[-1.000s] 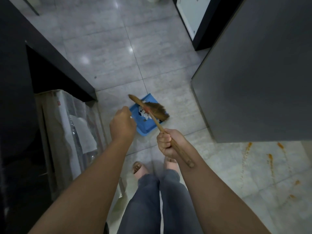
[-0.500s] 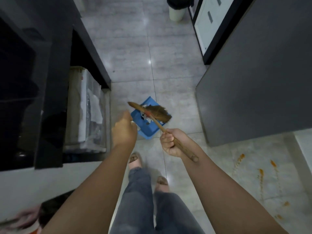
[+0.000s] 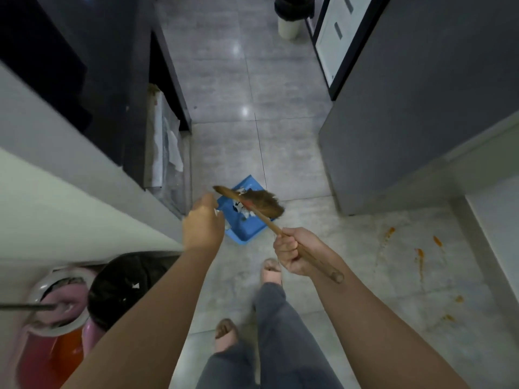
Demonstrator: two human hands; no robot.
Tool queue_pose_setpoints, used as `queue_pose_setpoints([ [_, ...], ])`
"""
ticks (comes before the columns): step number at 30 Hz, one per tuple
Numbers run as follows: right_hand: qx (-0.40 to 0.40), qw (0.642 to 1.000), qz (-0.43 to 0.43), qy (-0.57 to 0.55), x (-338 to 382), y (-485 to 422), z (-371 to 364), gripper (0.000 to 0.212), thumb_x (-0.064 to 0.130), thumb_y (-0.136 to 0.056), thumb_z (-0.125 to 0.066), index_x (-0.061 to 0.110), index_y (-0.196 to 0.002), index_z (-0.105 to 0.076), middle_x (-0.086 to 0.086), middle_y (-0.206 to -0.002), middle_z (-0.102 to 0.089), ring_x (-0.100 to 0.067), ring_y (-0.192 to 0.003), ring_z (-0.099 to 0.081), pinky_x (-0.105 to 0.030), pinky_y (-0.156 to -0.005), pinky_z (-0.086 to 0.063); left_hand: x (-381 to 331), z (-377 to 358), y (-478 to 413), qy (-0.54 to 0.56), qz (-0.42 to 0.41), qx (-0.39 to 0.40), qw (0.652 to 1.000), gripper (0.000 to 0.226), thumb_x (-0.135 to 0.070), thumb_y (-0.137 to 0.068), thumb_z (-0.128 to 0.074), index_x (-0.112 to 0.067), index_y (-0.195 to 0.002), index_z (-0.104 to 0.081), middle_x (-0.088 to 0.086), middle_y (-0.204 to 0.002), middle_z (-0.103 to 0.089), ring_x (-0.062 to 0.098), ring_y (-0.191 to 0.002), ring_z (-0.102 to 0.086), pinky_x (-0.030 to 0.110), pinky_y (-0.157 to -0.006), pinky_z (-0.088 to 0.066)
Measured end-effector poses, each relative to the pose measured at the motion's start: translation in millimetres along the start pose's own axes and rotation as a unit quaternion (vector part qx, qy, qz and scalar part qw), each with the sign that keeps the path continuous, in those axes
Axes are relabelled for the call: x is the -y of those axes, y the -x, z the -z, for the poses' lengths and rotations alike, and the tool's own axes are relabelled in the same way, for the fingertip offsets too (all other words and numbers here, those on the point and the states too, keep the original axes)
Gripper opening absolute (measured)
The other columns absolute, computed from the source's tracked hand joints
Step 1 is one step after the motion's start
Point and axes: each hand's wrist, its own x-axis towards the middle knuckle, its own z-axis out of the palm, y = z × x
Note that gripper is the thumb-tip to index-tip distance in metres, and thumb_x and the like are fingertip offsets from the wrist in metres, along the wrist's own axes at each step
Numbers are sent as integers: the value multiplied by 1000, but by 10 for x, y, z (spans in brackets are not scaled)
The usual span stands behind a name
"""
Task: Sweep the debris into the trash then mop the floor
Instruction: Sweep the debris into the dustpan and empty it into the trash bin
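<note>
2 hands work: right hand (image 3: 292, 255) fingers (image 3: 284, 246) grip the broom (image 3: 264, 204); left hand (image 3: 202, 224) fingers, mostly hidden, hold the dustpan (image 3: 247, 233).

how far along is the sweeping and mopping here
Done: white debris lies in the dustpan. In hand: the left hand holds the dustpan, and the right hand grips the brush. Left: tip it into the black bin, then mop. Orange stains mark the floor.

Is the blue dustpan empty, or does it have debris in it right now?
Loaded. White scraps lie inside the blue dustpan, partly under the broom held across it.
</note>
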Motion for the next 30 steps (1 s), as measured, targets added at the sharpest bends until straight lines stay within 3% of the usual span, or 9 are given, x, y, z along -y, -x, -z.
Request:
queue_pose_setpoints([
  [7,11,1000,-7,-9,-1053,256,220,35,22,-104,-29,17,-70,-38,6,-39,-32,-5,-23,-30,-13,-23,-22,493,382,964,7,-8,-3,1000,13,-11,-88,-59,-9,-95,-48,11,-96,-59,37,-81,-59,44,-70,-48],
  [13,9,999,-28,41,-1515,492,419,45,23,-104,-30,13,-63,-42,5,-39,-32,-6,-23,-32,-12,-24,-23,614,600,1671,-9,13,-16,1000,14,-9,-89,-56,-10,-100,-49,11,-104,-60,36,-81,-59,41,-68,-46],
  [23,19,993,-30,112,-2341,986,879,35,18,-104,-33,15,-69,-41,6,-38,-34,-4,-24,-33,-12,-24,-24,574,733,3133,-5,90,-79,993,11,-10,-87,-58,-10,-96,-51,9,-99,-59,33,-76,-57,40,-64,-45],
  [30,9,991,-34,126,-2806,1261,1067,37,18,-104,-32,14,-68,-41,6,-38,-34,-4,-23,-34,-11,-24,-23,675,887,3745,4,91,-105,990,13,-12,-87,-60,-12,-94,-50,8,-98,-59,32,-78,-59,45,-69,-51],
])
